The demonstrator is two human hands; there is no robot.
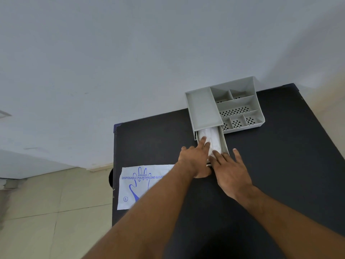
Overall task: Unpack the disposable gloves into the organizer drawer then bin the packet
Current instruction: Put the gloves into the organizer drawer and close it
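A grey organizer [204, 107] stands at the back of a black table [280, 156]. Its drawer [225, 144] is pulled out toward me. A stack of clear disposable gloves [214, 137] lies inside the drawer. My left hand [196, 159] reaches in from the left, and its fingertips press flat on the gloves. From the right, my right hand [231, 171] lays its fingers over the drawer's front end, also touching the gloves. Neither hand grips anything. The white glove packet [138, 186] with blue print lies flat near the table's left edge, partly under my left forearm.
The organizer's right part has several open compartments [237, 111] with perforated floors. A pale wall rises behind the table. Beige floor tiles [46, 212] show to the left, below the table's edge.
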